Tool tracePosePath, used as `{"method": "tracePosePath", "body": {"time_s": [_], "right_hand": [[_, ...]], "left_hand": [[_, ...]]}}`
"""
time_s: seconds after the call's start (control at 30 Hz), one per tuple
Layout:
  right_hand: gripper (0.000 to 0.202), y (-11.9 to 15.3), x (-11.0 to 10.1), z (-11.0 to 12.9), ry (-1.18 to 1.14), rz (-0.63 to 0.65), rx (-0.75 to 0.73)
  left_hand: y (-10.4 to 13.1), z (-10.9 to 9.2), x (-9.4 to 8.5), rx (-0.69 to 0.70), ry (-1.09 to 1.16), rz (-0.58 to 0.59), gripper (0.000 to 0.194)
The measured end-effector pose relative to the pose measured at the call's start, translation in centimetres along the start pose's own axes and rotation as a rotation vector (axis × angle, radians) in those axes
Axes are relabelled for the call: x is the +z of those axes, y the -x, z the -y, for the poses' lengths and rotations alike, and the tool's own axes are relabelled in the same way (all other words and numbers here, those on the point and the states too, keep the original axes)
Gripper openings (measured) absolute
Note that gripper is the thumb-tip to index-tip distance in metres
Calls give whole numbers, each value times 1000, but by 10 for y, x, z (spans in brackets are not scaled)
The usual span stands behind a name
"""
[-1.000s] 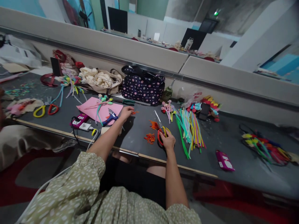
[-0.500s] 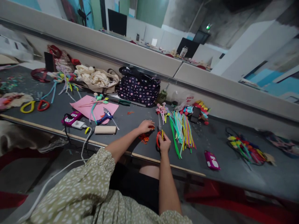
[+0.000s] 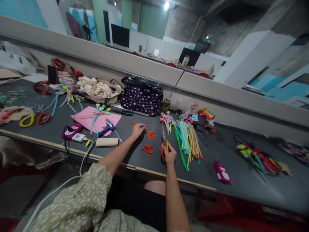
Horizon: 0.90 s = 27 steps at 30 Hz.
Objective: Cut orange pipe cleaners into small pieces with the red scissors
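Between the left hand (image 3: 138, 130), its grip unclear, and right hand (image 3: 170, 155) closed round scissors (image 3: 164, 139) lie orange clippings (image 3: 151, 134).

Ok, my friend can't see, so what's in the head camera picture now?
A person's right hand holds scissors with red and yellow handles at a dark table, while the left hand is beside small piles of orange clippings. A bunch of colourful pipe cleaners lies right of the scissors, and a dark dotted bag stands farther back.
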State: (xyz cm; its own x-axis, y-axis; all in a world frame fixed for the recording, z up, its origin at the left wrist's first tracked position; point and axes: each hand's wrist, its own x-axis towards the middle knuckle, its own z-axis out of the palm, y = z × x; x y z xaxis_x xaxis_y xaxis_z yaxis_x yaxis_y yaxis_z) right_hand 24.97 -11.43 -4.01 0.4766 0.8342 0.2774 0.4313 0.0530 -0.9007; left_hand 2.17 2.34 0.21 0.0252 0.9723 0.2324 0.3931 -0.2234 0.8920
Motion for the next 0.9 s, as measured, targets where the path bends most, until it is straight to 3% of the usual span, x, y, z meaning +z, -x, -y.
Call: {"method": "tracePosePath", "body": {"time_s": [0.13,0.2,0.33,0.53,0.7,0.8,0.9], "right_hand": [[61,0,0,3,60,19,23],[62,1,-1,4,79,28,20],[60,1,0,4,69,13,-26],[56,1,2,1,90,-26,-106],[57,3,3,-3,233,-12,-195],[59,6,4,-5,340,-26,-309],[54,10,6,-2,436,-1,-488]], "left_hand": [[9,-1,-13,-60,-256,28,15],[14,-2,-9,-62,-308,92,13],[17,-2,1,-70,-424,37,20],[7,4,-2,-58,-556,121,12],[13,6,-2,-13,-312,28,8],[25,6,-2,-19,59,-57,7],[36,7,-4,-116,505,-72,16]]}}
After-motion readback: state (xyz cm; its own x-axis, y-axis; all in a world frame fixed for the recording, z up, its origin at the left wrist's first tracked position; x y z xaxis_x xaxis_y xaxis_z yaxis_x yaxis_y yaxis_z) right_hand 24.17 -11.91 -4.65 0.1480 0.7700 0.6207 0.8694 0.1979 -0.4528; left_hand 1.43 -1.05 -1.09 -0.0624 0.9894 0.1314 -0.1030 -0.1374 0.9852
